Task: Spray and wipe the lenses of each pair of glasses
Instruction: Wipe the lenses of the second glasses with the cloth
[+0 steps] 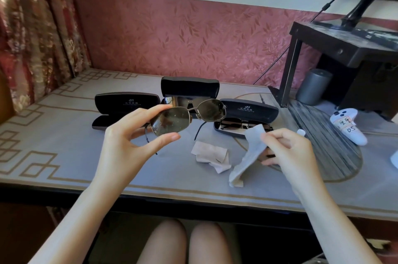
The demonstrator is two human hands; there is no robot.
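Left hand (127, 134) is up over the table (64, 145), pinching the metal-frame sunglasses (187, 116) by the rim of one lens, thumb below and fingers on top. Temples are unfolded and point down toward the table; both dark lenses look speckled. Right hand (286, 149) grips a white wipe (245, 156) that hangs from its fingers, lower end reaching down near the table edge. It sits just right of the sunglasses, not touching them. A second, crumpled wipe (211, 156) lies on the table between the hands. Three black cases sit open behind: left case (127, 110), nothing visible inside; middle case (189, 89) has dark glasses in it, partly hidden; right case (247, 110) holds a rectangular-frame pair (239, 123). Small white object (301, 132) behind the right hand, can't tell what it is. White game controller (346, 125) with handwritten labels lies far right, on a dark ribbed mat (323, 151).
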